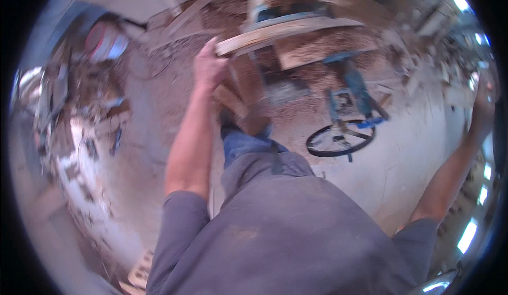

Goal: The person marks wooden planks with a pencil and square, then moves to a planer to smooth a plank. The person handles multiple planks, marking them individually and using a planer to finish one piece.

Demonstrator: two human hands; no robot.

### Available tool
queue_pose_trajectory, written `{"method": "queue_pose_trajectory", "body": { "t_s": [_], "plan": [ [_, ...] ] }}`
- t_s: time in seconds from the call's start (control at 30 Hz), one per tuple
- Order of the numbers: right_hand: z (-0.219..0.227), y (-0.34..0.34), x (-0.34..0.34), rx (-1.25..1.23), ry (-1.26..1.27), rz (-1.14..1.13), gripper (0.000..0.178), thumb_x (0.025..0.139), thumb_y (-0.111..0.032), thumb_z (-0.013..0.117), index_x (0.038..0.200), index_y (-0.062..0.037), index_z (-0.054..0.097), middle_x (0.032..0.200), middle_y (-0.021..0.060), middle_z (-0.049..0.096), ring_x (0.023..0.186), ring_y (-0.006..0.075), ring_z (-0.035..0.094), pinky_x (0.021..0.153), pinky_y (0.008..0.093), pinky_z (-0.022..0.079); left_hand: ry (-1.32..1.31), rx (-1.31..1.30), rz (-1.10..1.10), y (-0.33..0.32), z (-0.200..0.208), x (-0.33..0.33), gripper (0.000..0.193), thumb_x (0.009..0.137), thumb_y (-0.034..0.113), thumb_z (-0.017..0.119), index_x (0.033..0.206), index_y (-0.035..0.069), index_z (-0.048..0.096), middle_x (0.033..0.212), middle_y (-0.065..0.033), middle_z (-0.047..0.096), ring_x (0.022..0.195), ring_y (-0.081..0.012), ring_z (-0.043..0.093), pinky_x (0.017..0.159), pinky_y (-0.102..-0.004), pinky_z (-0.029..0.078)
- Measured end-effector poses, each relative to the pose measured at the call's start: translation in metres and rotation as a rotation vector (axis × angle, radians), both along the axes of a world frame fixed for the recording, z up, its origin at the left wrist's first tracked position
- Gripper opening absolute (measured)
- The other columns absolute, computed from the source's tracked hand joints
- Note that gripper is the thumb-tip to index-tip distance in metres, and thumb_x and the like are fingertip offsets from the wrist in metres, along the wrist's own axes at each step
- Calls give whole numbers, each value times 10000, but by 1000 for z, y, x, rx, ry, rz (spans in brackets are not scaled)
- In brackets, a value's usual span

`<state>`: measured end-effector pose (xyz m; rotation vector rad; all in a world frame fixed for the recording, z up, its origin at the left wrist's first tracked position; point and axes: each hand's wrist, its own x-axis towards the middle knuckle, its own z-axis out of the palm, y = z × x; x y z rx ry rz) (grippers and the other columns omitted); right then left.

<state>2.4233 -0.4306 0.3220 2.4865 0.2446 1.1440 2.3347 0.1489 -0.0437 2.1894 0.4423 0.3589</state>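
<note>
My left hand (209, 68) is closed around the near left end of a long, pale wooden board (286, 31). The board runs across to the right, over the sawdust-covered table of a blue-framed machine (357, 86). Far out at the right rim is my right hand (484, 97), well apart from the board. Motion and the edge of the picture smear its fingers, so whether it holds anything is unclear. Below the machine's table sits a dark spoked handwheel (340, 138) with a blue part beside it.
Sawdust (174, 57) and wood scraps lie over the floor ahead. A red and white bucket (107, 41) stands at the far left. Cluttered offcuts (431, 25) pile up at the far right. Tools and debris (92, 147) lie at left.
</note>
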Motion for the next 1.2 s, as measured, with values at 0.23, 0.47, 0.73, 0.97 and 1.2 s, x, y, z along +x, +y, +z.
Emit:
{"method": "queue_pose_trajectory", "body": {
  "t_s": [0.23,0.47,0.73,0.97,1.2],
  "plan": [
    [-237,96,-134,1321,668,167,320,1076,-196,621,1218,61,746,1178,154,770,1090,223,709,1022,331,512,246,-323,174,-30,-100,-159,605,864,78,721,1438,-46,577,1309,-294,690,1237,-437,668,1048,-476,533],
    [-255,111,-109,1339,522,198,309,1058,-195,591,888,35,709,909,123,728,903,238,707,911,366,550,1038,-404,77,-47,-180,-389,615,929,316,725,1453,11,620,1361,-271,685,1293,-406,648,1103,-476,504],
    [-260,112,-85,1619,357,155,248,1022,-131,628,792,-37,615,781,20,568,667,124,529,599,251,382,938,-404,458,-46,-185,-460,584,915,337,748,1396,15,672,1182,-247,759,1158,-393,716,1030,-462,548],
    [-268,96,-69,1452,389,110,177,1018,-54,584,978,69,704,954,105,682,820,186,674,710,322,564,832,-411,475,-51,-172,-442,566,922,323,742,1405,37,667,1268,-234,733,1217,-394,683,1047,-465,538],
    [-270,28,-35,441,519,-128,355,989,-203,654,1152,102,737,1184,197,708,1041,308,713,857,424,598,711,-588,655,-24,-175,-432,577,927,300,753,1415,11,649,1257,-233,741,1199,-386,698,1053,-458,534]
  ]
}}
